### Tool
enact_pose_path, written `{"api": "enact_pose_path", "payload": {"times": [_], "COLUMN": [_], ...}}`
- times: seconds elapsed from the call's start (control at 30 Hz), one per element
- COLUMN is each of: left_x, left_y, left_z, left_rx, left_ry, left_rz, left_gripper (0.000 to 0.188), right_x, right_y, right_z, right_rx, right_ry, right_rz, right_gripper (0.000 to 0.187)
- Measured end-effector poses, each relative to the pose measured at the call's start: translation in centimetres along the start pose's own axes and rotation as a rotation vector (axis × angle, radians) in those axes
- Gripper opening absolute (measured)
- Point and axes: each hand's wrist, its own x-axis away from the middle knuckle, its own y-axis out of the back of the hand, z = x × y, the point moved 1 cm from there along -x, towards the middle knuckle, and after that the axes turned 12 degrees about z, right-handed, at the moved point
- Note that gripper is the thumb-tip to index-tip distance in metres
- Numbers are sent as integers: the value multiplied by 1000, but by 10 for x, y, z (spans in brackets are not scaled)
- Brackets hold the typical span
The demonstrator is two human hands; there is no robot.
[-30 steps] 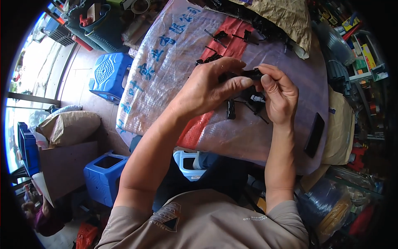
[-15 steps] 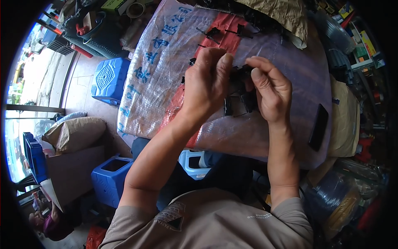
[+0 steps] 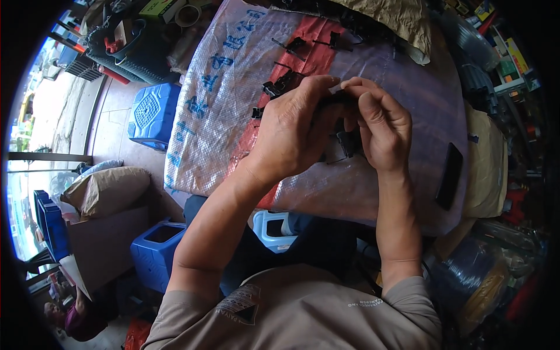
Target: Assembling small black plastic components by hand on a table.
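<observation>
Remotely, I see my left hand [image 3: 294, 128] curled, palm inward, around a small black plastic part [image 3: 340, 98] above the white woven-plastic sheet [image 3: 216, 140]; my right hand [image 3: 385, 129] bends inward beside that part, its grip unclear.

I am viewing: cover [image 3: 204, 149], whitish to lilac, with red stripe [image 3: 315, 28], blue lettering; parts [image 3: 346, 143], black; phone [image 3: 449, 176], black; stool [image 3: 154, 114], blue, diamond-patterned. I am wearing: shirt [image 3: 309, 309], grey-brown.

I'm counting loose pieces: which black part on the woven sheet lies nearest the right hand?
The black part just left of the right hand; the other clearly visible ones lie farther up the woven sheet.
</observation>
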Motion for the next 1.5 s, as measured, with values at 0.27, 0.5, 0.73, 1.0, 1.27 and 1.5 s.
{"api": "enact_pose_path", "payload": {"times": [0.27,0.5,0.73,1.0,1.27,1.5], "left_x": [4,1,3,3,6,1], "left_y": [-10,-10,-13,-18,-14,7], "left_z": [1,-8,0,-6,-6,-13], "left_rx": [150,438,180,46,16,960], "left_ry": [152,255,155,212,203,698], "left_rz": [-6,-33,-52,-75,-25,112], "left_gripper": [13,15,13,9,9,24], "right_x": [2,3,2,4,5,6], "right_y": [5,7,5,8,10,16], "right_z": [-11,-7,-7,-16,-14,5], "right_rx": [70,20,105,-63,-214,143], "right_ry": [-21,-28,-49,-94,-86,-300], "right_rz": [92,84,102,129,162,202], "right_gripper": [14,14,14,17,18,14]}}
